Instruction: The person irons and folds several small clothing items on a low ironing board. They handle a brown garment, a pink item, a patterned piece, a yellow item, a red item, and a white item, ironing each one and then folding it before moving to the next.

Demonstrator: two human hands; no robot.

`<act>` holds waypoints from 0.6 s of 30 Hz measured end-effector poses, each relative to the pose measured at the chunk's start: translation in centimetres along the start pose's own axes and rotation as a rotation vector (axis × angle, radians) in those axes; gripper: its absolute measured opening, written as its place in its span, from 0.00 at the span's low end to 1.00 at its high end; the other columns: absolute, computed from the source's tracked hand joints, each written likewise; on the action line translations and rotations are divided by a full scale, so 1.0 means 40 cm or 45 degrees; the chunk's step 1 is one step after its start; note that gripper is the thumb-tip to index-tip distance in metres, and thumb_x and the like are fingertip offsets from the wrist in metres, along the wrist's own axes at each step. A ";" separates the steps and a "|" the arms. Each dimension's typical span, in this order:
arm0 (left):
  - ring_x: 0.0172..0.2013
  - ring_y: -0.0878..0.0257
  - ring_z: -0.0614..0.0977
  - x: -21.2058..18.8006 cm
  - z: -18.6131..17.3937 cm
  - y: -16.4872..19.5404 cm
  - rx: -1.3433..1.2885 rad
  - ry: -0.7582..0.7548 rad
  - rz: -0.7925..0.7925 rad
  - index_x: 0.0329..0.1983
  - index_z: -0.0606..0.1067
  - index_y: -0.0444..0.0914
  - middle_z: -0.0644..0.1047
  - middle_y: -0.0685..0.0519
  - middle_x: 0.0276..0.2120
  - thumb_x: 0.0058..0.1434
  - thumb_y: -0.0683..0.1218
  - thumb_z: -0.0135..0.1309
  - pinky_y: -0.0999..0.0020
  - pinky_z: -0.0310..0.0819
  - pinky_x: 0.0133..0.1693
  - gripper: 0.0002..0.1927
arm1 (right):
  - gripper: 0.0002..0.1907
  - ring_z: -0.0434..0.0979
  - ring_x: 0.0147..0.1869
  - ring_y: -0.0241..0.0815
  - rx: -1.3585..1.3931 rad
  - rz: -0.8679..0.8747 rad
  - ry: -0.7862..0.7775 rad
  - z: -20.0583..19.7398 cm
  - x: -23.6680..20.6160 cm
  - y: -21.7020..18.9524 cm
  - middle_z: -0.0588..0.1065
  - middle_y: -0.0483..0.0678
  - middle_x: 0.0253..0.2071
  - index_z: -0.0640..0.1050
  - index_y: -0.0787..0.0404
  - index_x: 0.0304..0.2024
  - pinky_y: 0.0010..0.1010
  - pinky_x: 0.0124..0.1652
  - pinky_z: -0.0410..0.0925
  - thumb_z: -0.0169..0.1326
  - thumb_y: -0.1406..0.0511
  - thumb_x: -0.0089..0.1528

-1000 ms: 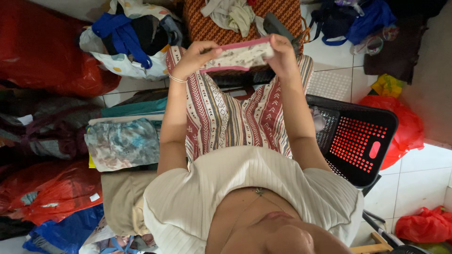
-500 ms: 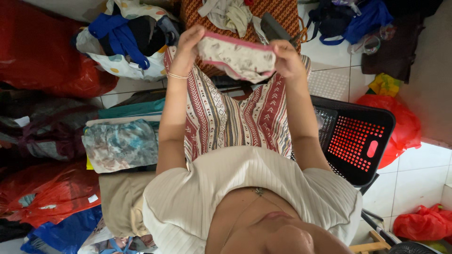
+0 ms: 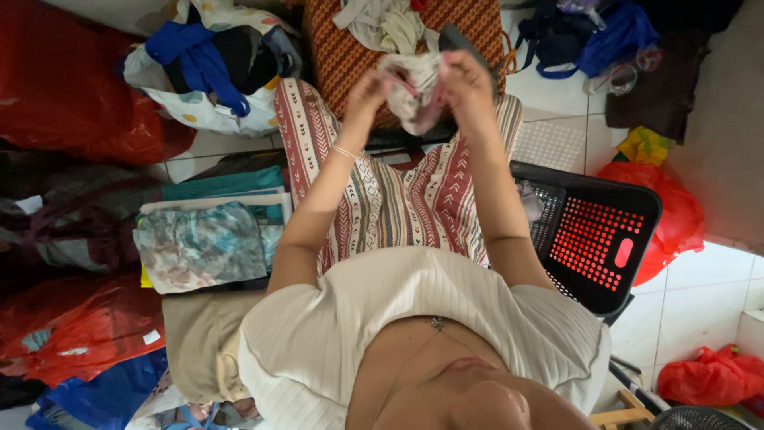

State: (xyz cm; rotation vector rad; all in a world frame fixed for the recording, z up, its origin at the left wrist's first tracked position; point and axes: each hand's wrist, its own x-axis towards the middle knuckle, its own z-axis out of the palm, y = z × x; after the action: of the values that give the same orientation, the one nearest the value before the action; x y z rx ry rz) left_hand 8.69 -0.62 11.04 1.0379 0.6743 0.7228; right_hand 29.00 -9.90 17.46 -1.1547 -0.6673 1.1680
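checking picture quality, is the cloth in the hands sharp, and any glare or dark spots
Head view: the small cloth and both hands, left and right, are slightly motion-blurred; the black basket is sharper. Bright glare on the floor tiles at lower right; the left edge sits in dark shadow.

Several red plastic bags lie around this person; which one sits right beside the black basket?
The red bag behind the black basket, touching its far rim. The other red bags lie apart from it, by the left edge and the bottom right corner.
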 end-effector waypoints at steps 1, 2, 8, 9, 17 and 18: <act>0.51 0.56 0.78 0.000 -0.015 0.006 -0.035 0.052 0.078 0.44 0.73 0.40 0.75 0.51 0.44 0.67 0.61 0.62 0.55 0.71 0.61 0.22 | 0.03 0.76 0.35 0.33 0.004 -0.019 0.035 -0.024 0.006 0.002 0.79 0.43 0.37 0.77 0.61 0.46 0.24 0.36 0.71 0.53 0.70 0.70; 0.47 0.58 0.79 0.002 -0.033 0.014 -0.087 0.063 0.047 0.42 0.73 0.41 0.75 0.52 0.42 0.67 0.62 0.59 0.57 0.75 0.55 0.21 | 0.03 0.75 0.35 0.32 0.008 -0.042 0.068 -0.049 0.014 0.002 0.78 0.43 0.36 0.76 0.61 0.46 0.24 0.35 0.70 0.53 0.70 0.70; 0.43 0.63 0.81 0.013 -0.115 0.050 -0.283 -0.213 -0.098 0.41 0.68 0.44 0.75 0.56 0.40 0.67 0.59 0.54 0.69 0.81 0.38 0.16 | 0.05 0.79 0.45 0.39 0.339 0.007 -0.015 -0.115 0.036 -0.009 0.78 0.51 0.45 0.73 0.65 0.51 0.28 0.47 0.74 0.51 0.74 0.74; 0.45 0.62 0.82 0.018 -0.123 0.048 -0.268 -0.261 -0.131 0.42 0.69 0.44 0.75 0.54 0.40 0.69 0.61 0.53 0.69 0.82 0.43 0.17 | 0.05 0.81 0.47 0.41 0.409 0.039 -0.032 -0.111 0.033 -0.015 0.78 0.53 0.46 0.72 0.65 0.52 0.30 0.49 0.75 0.50 0.74 0.73; 0.57 0.60 0.77 0.033 -0.133 -0.024 0.545 -0.364 -0.320 0.57 0.73 0.41 0.76 0.51 0.52 0.68 0.64 0.46 0.63 0.70 0.60 0.26 | 0.19 0.80 0.53 0.42 0.580 0.032 -0.149 -0.045 -0.002 -0.096 0.77 0.55 0.52 0.69 0.61 0.65 0.28 0.52 0.76 0.49 0.76 0.72; 0.59 0.59 0.75 0.029 -0.127 -0.025 0.538 -0.291 -0.213 0.58 0.72 0.40 0.74 0.51 0.55 0.69 0.63 0.48 0.61 0.68 0.62 0.26 | 0.19 0.79 0.55 0.42 0.569 0.034 -0.143 -0.035 -0.008 -0.102 0.76 0.55 0.53 0.69 0.62 0.67 0.27 0.54 0.75 0.49 0.77 0.73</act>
State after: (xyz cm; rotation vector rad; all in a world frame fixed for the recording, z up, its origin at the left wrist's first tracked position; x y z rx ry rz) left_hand 5.63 2.59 8.12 1.4065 0.7206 0.3125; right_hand 31.57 -10.56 20.87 -0.7266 -0.4433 1.3299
